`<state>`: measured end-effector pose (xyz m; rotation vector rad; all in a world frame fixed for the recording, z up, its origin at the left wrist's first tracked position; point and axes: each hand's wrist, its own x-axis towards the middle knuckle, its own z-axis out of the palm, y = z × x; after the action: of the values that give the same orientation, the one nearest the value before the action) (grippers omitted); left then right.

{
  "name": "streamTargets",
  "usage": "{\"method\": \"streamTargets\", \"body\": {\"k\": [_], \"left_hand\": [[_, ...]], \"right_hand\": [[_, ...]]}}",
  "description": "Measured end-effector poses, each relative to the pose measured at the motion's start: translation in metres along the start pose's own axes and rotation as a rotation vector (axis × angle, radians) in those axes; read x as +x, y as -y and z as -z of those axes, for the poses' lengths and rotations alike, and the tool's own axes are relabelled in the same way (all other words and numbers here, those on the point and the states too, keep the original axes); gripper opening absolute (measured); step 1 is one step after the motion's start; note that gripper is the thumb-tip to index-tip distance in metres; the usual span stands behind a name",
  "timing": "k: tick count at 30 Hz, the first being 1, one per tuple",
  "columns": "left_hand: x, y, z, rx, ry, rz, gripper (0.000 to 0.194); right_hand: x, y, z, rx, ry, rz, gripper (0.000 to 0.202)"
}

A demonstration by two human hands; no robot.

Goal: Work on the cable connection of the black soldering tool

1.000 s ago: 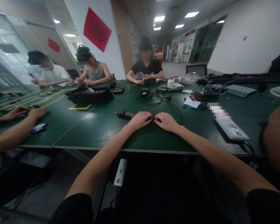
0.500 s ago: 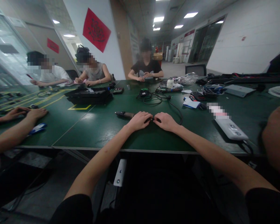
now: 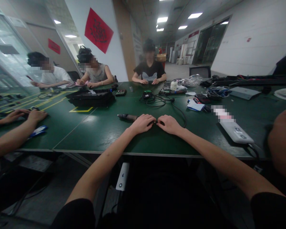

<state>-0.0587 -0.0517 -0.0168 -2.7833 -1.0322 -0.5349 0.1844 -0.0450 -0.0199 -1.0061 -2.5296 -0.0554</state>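
A dark brown electric screwdriver (image 3: 128, 117) lies on the green table with its tip pointing left. Over its rear end, my left hand (image 3: 143, 123) is closed, fingers curled round it. My right hand (image 3: 168, 124) is closed in a pinch just to the right, fingertips close to the left hand's. Between them a small black end with a bright spot (image 3: 154, 122) shows. A black cable (image 3: 184, 116) curves down to behind my right hand, which seems to hold its end. The fingers hide the plug itself and whether the two parts are joined.
A black tray (image 3: 91, 98) stands back left. A coiled cable with a black box (image 3: 147, 94) lies ahead. At right are a white power bank (image 3: 238, 132) and a blue-white cloth (image 3: 194, 105). Co-workers' arms (image 3: 11, 140) reach in at left; another arm (image 3: 282, 143) is far right.
My hands and the screwdriver look almost unmoved. The person opposite has lowered their hands to the table and drawn them apart.
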Motion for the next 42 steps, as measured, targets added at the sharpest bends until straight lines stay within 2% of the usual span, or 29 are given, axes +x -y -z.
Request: {"method": "streamTargets", "body": {"k": [5,10,15,20,32,37,42], "left_hand": [[0.0015,0.0,-0.0017,0.025,-0.021,0.051,0.018],[0.0007,0.0,-0.0029,0.02,-0.024,0.009,0.019],[0.0011,0.0002,-0.0033,0.018,-0.035,0.054,0.017],[0.0003,-0.0003,-0.0022,0.019,-0.034,0.013,0.019],[0.0005,0.0008,-0.0018,-0.018,-0.022,0.053,0.019],[0.0009,0.0013,-0.0021,0.012,-0.014,-0.007,0.02],[0.0013,0.0029,-0.0046,0.017,-0.025,0.034,0.019]], "right_hand": [[-0.0007,0.0011,0.0021,-0.008,-0.003,-0.001,0.013],[-0.0006,0.0013,0.0017,-0.017,-0.004,-0.001,0.013],[-0.0008,0.0014,0.0016,-0.013,-0.003,-0.005,0.013],[-0.0012,0.0012,0.0016,-0.009,-0.009,0.003,0.012],[-0.0008,-0.0003,0.0005,-0.007,-0.004,0.002,0.013],[-0.0008,-0.0009,0.0003,-0.003,-0.014,0.011,0.014],[-0.0006,-0.0022,-0.0007,0.01,-0.009,0.019,0.013]]}}
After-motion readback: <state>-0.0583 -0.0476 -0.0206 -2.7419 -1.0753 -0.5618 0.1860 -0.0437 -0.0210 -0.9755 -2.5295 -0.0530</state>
